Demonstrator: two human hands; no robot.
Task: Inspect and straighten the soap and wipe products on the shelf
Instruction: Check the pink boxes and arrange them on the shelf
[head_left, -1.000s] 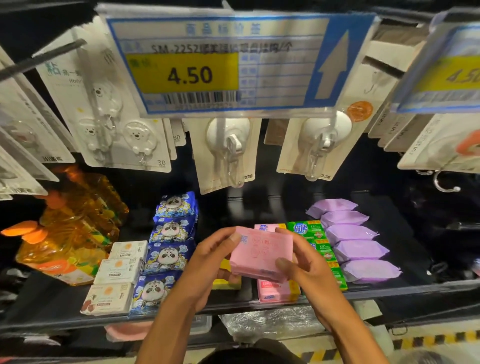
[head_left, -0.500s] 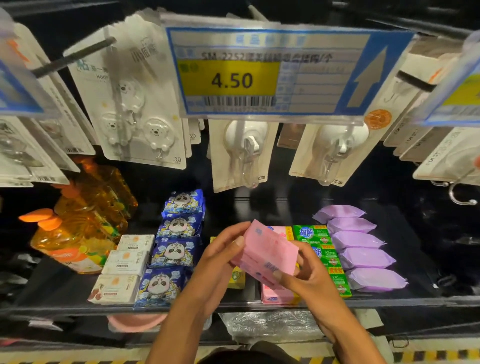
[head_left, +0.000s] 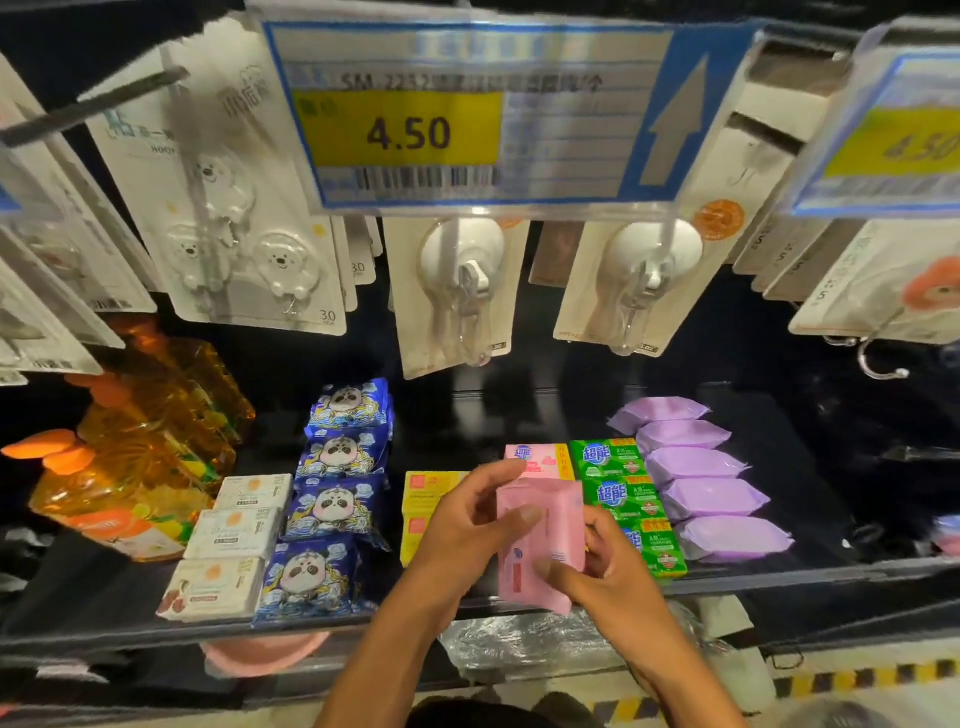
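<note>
Pink pack (head_left: 558, 525) upright between left hand (head_left: 465, 525) and right hand (head_left: 610, 577), fingers (head_left: 511, 519) around it.

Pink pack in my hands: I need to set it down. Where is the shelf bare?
Bare shelf lies behind the yellow boxes, between panda wipes and purple packs, and right of the purple packs. The front rows are crowded side by side.

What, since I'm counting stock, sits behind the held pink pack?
Another pink pack lies on the shelf behind it, beside green soaps. Anything beneath the held pack is covered.
</note>
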